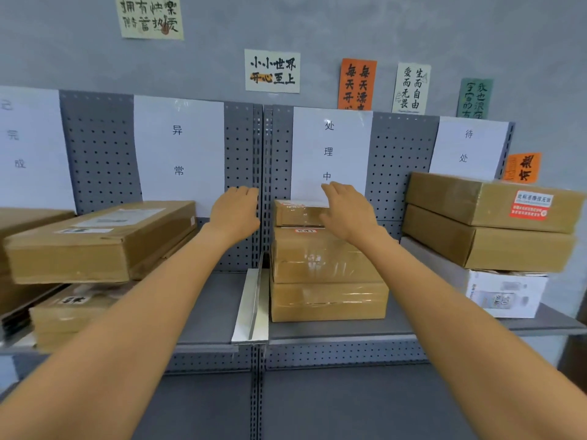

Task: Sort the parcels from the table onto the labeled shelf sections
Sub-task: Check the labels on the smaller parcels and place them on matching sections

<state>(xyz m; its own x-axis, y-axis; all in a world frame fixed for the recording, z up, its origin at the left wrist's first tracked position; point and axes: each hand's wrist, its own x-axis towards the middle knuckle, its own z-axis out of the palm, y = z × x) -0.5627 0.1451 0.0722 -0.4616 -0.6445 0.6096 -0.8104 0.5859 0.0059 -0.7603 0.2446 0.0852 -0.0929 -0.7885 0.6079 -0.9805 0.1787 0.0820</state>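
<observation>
A stack of brown taped parcels (327, 281) stands on the grey shelf (343, 331) under the middle white label sheet (330, 150). A small brown parcel (297, 214) lies on top of that stack. My right hand (347, 211) hovers over its right end with fingers spread and grips nothing. My left hand (236, 211) is raised just left of the small parcel, in front of the pegboard upright, flat and empty. A long flat parcel (98, 242) sits under the left label sheet (179, 150).
A metal divider (252, 308) splits the shelf between the left and middle sections. At right, two brown boxes (489, 223) rest on a white box (505, 293). More parcels (63, 315) are piled at far left. Paper notes hang on the wall above.
</observation>
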